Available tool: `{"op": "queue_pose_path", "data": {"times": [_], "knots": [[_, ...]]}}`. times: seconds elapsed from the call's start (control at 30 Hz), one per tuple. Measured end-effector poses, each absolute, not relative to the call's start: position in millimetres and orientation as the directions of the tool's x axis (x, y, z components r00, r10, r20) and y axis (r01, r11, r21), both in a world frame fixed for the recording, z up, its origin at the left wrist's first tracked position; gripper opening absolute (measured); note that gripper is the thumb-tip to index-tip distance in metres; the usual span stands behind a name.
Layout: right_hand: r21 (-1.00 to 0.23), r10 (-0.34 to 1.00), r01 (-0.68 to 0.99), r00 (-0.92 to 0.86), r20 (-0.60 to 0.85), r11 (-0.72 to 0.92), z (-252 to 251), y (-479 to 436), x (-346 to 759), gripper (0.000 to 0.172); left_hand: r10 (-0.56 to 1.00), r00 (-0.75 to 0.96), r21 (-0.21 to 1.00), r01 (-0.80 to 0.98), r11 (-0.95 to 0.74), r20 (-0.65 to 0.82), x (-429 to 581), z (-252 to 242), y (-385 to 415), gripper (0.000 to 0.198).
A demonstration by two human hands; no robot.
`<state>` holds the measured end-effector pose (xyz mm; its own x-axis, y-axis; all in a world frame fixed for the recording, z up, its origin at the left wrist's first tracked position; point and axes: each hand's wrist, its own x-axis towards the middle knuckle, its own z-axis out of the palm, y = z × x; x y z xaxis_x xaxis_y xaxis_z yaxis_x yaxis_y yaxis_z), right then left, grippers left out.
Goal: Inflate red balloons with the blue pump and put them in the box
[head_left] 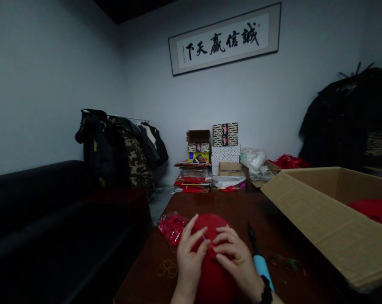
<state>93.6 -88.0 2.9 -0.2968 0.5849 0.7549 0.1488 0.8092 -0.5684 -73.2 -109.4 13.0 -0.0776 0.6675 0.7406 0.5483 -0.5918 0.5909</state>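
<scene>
A round, inflated red balloon [218, 278] sits at the near edge of the brown table, below and between my hands. My left hand [191, 253] has thumb and fingers closed on a thin pale strand or stick [204, 237]; which of these it is I cannot tell. My right hand [233, 251] pinches the red neck of the balloon [212, 252] between thumb and fingers. To the right lies a light blue hand pump [261, 266] with a black nozzle. A clear bag of deflated red balloons [172, 228] is beyond my left hand.
Tan rubber bands [168, 268] lie on the table [197, 202] at left, with small dark and green loops [284, 264] at right. A large open cardboard box [323, 215] holds something round and red. A black sofa [35, 236] stands left; stacked boxes [225, 156] stand behind.
</scene>
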Motion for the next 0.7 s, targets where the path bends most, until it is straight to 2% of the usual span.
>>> {"op": "queue_pose_path", "data": {"times": [0.13, 0.23, 0.3, 0.43, 0.53, 0.7], "knots": [[-0.617, 0.621, 0.103, -0.249, 0.744, 0.780, 4.4, -82.7, 95.1, 0.009, 0.669, 0.196, 0.490, 0.541, -0.684, 0.717, -82.9, 16.3, -108.2, 0.055], [-0.614, 0.640, 0.191, -0.315, 0.701, 0.766, 6.3, -81.1, 96.8, 0.008, 0.687, 0.293, 0.428, 0.603, -0.673, 0.665, -83.9, 19.3, -108.2, 0.055], [-0.549, 0.632, 0.313, -0.364, 0.684, 0.775, 8.4, -82.4, 98.0, 0.008, 0.720, 0.302, 0.411, 0.657, -0.632, 0.625, -81.9, 22.4, -109.1, 0.049], [-0.325, 0.552, 0.488, -0.447, 0.704, 0.810, 14.6, -87.1, 99.5, 0.010, 0.767, 0.272, 0.388, 0.736, -0.555, 0.581, -76.7, 31.0, -112.8, 0.037], [-0.195, 0.469, 0.513, -0.482, 0.740, 0.836, 19.2, -89.8, 99.6, 0.010, 0.775, 0.264, 0.365, 0.765, -0.531, 0.574, -74.0, 40.0, -116.4, 0.035], [-0.103, 0.361, 0.504, -0.449, 0.817, 0.858, 19.6, -92.2, 97.7, 0.009, 0.802, 0.300, 0.332, 0.793, -0.511, 0.517, -72.4, 55.2, -121.2, 0.021]]}}
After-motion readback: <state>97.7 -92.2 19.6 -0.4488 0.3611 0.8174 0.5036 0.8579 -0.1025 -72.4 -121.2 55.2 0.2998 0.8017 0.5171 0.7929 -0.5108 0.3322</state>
